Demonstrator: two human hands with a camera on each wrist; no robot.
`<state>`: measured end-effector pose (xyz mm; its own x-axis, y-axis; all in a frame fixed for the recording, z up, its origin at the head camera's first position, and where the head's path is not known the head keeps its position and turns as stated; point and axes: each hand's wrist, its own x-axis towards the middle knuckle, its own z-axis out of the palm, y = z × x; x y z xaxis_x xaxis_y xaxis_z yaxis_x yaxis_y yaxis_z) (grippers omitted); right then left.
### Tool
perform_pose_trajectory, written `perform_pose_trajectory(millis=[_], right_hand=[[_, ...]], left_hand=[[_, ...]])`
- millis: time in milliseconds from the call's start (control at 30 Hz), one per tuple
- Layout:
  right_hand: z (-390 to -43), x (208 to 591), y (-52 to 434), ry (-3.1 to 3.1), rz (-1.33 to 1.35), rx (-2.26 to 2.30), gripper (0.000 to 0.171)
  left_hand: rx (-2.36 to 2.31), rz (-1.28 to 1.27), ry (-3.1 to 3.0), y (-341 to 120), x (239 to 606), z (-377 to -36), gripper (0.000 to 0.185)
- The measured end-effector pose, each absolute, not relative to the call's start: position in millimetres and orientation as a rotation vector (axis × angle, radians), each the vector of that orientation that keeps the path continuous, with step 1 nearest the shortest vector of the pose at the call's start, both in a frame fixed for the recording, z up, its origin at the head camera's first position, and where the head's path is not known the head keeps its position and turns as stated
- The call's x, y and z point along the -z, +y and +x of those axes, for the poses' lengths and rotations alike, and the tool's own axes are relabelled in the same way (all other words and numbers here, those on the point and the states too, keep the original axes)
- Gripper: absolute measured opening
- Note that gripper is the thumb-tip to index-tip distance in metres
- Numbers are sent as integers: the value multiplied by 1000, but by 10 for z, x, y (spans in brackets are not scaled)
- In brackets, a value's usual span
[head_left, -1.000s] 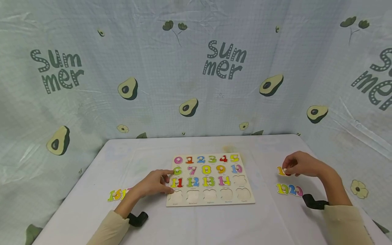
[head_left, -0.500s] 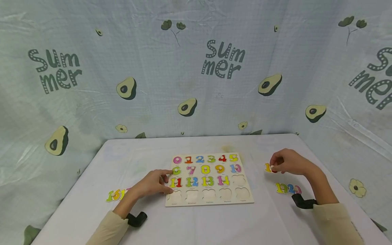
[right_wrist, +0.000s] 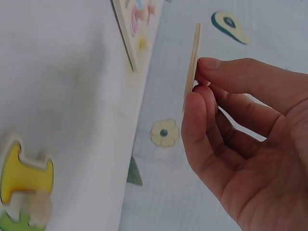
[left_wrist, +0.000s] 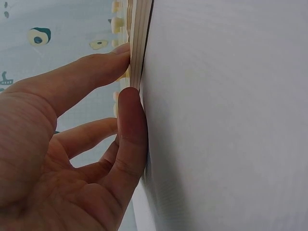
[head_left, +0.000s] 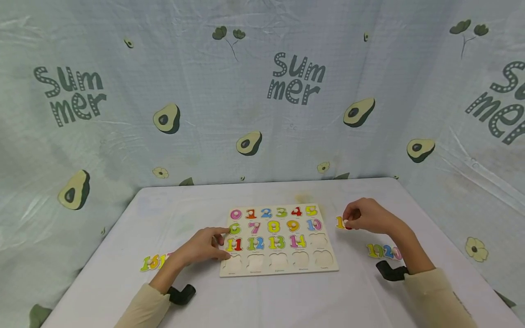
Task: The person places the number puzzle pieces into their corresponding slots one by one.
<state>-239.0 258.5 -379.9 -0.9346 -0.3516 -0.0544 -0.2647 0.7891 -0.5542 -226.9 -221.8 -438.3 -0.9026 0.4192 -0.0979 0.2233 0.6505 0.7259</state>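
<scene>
My right hand (head_left: 371, 217) pinches a wooden number puzzle piece (head_left: 340, 222) by its knob, to the right of the puzzle board (head_left: 268, 273). A yellow 1 shows on the piece; its red second digit is mostly behind the fingers. In the right wrist view the piece (right_wrist: 193, 57) is edge-on between thumb and fingers. My left hand (head_left: 201, 246) rests on the board's left side, fingers spread, one near the 6 and one near the lower left corner. In the left wrist view, fingertips touch the board's edge (left_wrist: 138, 43). Numbers 0 to 14 sit in their slots.
Bare slots (head_left: 278, 261) fill the board's bottom row, with one more at the third row's right end. A 19 piece (head_left: 375, 250) and a 20 piece (head_left: 391, 252) lie at the right. A 16 piece (head_left: 151, 263) and a partly covered piece lie at the left.
My right hand has moved left with the number piece, away from the table's right side and closer to the board. The left hand has stayed on the board.
</scene>
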Motion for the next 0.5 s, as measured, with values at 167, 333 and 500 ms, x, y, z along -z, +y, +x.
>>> perform_pose_trajectory(millis=[167,333,500], right_hand=[[-2406,3852,2430,2797,-545,842,5],[-2418,3918,2293,2791,-584,840,5],[-2428,4003,2193,2795,-602,841,6]], left_hand=[[-1092,525,2620,-2217,4379,-2271,77],[-1093,530,2620,-2211,4375,-2272,77],[-1094,531,2620,-2210,4378,-2278,76]])
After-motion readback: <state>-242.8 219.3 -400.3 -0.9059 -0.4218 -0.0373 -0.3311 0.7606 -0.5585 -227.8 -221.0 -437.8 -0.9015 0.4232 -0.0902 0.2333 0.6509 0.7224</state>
